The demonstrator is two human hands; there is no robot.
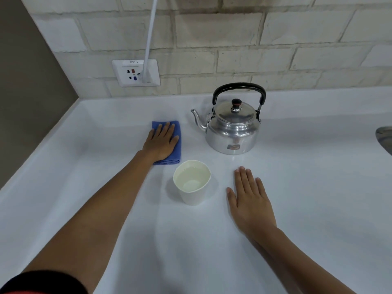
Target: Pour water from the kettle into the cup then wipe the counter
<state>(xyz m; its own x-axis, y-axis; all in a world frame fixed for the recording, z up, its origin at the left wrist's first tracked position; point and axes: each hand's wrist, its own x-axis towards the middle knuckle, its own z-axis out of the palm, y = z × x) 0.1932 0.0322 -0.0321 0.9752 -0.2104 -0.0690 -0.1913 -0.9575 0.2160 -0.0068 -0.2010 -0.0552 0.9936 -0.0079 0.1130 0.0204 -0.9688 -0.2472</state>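
A shiny metal kettle (232, 128) with a black handle stands upright on the white counter (297, 187), lid on, spout pointing left. In front of it sits a white cup (192, 182) with water inside. A folded blue cloth (177, 143) lies left of the kettle. My left hand (162, 141) rests flat on the cloth, fingers spread, pressing it rather than gripping. My right hand (249, 198) lies flat on the bare counter just right of the cup, palm down, holding nothing.
A wall socket (135, 73) with a white cable (150, 37) plugged in sits on the brick wall behind. The counter meets a grey side wall at the left. The edge of a metal sink (385, 139) shows at far right.
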